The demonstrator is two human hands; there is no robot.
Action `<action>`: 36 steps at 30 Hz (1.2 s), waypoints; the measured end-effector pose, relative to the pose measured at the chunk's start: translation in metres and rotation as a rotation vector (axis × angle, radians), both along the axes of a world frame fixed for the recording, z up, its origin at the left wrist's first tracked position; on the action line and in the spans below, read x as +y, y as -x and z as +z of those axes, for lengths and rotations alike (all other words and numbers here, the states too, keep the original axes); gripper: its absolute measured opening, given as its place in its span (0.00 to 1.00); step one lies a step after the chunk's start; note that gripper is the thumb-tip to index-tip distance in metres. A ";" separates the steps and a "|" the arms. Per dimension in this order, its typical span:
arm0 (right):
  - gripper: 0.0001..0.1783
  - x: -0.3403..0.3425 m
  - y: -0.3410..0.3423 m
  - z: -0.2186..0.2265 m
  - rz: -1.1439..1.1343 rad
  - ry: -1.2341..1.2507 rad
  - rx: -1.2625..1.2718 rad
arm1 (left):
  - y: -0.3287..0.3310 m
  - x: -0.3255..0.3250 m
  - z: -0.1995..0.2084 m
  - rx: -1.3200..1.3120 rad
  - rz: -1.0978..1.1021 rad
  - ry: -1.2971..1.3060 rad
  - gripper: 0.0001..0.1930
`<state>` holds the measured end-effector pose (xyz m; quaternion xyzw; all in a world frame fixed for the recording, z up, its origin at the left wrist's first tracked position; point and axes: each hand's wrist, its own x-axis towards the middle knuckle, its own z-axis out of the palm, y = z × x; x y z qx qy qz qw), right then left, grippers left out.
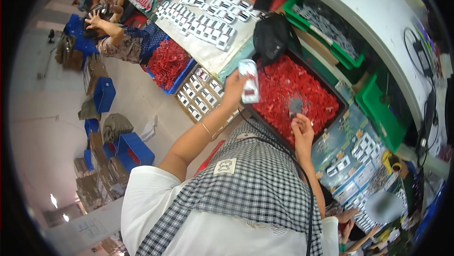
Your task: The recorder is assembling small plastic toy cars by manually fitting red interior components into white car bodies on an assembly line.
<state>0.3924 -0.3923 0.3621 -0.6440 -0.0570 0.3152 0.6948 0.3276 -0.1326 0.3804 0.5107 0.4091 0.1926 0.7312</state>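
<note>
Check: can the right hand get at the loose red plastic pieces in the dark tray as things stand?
Probably yes. The right hand hovers over the near edge of the dark tray, pinching a small grey part, and the red plastic pieces lie uncovered right beside it.

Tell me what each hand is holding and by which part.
The left hand grips a small white packaged item by its left edge. The right hand pinches a small grey piece at its lower end, above the tray of red parts.
</note>
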 end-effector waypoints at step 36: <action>0.09 0.089 -0.017 -0.024 -0.059 0.212 -0.054 | -0.032 0.307 -0.232 0.725 -0.256 -1.503 0.36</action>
